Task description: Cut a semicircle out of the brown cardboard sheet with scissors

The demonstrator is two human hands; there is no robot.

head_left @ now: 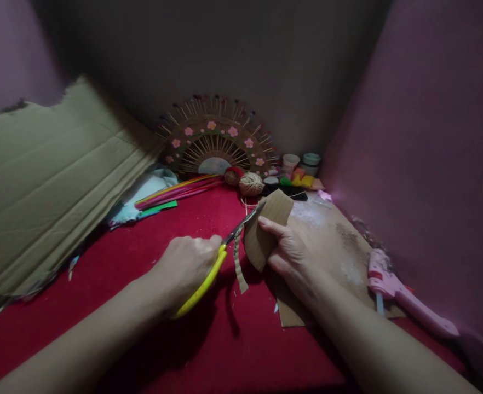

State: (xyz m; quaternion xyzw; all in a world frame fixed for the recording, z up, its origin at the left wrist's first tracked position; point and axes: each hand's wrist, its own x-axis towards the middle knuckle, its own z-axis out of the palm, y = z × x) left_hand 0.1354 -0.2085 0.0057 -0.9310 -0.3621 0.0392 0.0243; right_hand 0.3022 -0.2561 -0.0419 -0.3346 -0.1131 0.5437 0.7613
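My left hand (190, 268) is wrapped round the yellow handles of a pair of scissors (202, 290). Their dark blades reach up and right to the edge of a small cardboard piece (263, 241) with a curved outline. A thin cardboard strip (238, 262), partly cut from that piece, dangles beside the blades. My right hand (291, 254) grips the piece from the right, thumb on its front face; the other fingers are mostly hidden behind it.
A large cardboard sheet (52, 197) leans at the left. Behind stand a decorated fan (225, 131), a ball of twine (251, 184) and small cups (291, 161). At right, a pink glue gun (409, 306) lies by a stained board (340, 246). Red cloth (163, 355) covers the surface.
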